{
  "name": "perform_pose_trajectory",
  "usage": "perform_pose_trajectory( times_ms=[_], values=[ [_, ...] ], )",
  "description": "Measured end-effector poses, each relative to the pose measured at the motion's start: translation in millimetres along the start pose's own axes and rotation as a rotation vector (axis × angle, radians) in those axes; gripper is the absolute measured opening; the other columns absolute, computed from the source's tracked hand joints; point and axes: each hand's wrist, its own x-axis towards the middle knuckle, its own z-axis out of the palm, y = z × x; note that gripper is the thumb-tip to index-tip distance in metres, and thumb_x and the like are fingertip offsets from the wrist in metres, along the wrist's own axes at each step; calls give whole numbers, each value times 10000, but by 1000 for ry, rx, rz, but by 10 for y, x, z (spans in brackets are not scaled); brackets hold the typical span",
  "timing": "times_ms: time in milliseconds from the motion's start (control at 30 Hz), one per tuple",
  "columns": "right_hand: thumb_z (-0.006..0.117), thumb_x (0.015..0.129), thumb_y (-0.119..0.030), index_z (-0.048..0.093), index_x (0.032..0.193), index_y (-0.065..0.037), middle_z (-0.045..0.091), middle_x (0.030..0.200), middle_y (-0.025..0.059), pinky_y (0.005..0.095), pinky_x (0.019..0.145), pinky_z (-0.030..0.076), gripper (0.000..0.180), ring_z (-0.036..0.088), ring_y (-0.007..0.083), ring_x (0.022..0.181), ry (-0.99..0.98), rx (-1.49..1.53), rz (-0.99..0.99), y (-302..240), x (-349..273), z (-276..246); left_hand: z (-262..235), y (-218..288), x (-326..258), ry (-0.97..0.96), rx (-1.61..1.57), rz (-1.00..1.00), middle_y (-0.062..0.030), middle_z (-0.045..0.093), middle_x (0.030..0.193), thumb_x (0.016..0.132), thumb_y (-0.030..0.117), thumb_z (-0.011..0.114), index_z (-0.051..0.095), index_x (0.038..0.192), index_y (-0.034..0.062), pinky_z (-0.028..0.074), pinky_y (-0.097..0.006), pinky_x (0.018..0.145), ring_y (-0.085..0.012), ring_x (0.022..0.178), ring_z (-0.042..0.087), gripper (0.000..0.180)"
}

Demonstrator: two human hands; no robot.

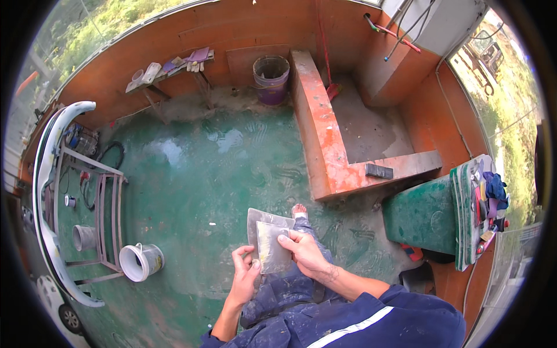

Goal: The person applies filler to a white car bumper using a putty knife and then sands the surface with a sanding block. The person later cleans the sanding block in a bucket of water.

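Note:
My right hand (301, 252) grips a smaller flat grey plate (270, 249), its thumb pressed on the front face. Pale and yellowish smears mark that face. Behind it shows a larger flat grey plate (252, 223), mostly covered by the smaller one. The curled fingers of my left hand (245, 275) hold the larger plate's left edge, with the thumb near the smaller plate's lower left edge. Both plates look like scrapers or spreaders, but I cannot tell their exact kind. They overlap above my dusty dark blue trousers (290, 290).
At left, a white bumper-like panel (51, 156) leans on a metal stand (119, 214) beside a white bucket (152, 262). A green bin (420, 214) bears rags at right. Ahead stand an orange low wall (318, 110), a purple bucket (272, 93) and a bench (156, 80).

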Motion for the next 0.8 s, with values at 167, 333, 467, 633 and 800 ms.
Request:
perform_pose_trajectory(
  times_ms=[167, 333, 467, 633, 800],
  values=[
    [629, 973, -67, 700, 1145, 34, 721, 1080, 54, 303, 859, 511, 212, 653, 135, 946, 424, 105, -86, 476, 1577, -1842, -52, -907, 998, 116, 465, -229, -194, 544, 1403, 1029, 222, 606, 369, 1472, 66, 531, -341, 913, -220, 1179, 599, 526],
    [572, 962, -18, 653, 1234, 41, 712, 1147, 89, 357, 919, 522, 290, 677, 210, 1003, 723, 45, -234, 463, 3076, -4329, -664, -1791, 882, 473, 805, -642, -45, 680, 666, 975, 164, 665, 704, 955, -23, 508, -279, 553, -96, 567, 619, 192],
    [604, 954, -36, 695, 1201, -4, 735, 1046, 58, 341, 827, 524, 266, 670, 175, 903, 697, -57, -97, 85, 3706, -5265, -839, -2311, 281, 603, 870, -755, -67, 683, 643, 930, 239, 719, 741, 808, -10, 484, -304, 577, -107, 595, 606, 278],
    [623, 937, -61, 739, 1086, 10, 744, 1013, 60, 345, 799, 538, 201, 692, 173, 887, 855, -202, -62, 109, 3926, -5955, -378, -2168, 984, 558, 756, -711, -62, 705, 716, 924, 177, 719, 733, 903, -4, 504, -289, 609, -100, 632, 612, 183],
    [632, 925, -76, 723, 1087, 24, 738, 951, 94, 380, 790, 550, 211, 709, 226, 888, 833, -593, 60, 37, 3640, -4967, 22, -1690, 1671, 499, 277, -569, -111, 726, 1002, 955, 122, 689, 652, 1155, -6, 570, -312, 736, -160, 844, 693, 241]
  ],
)
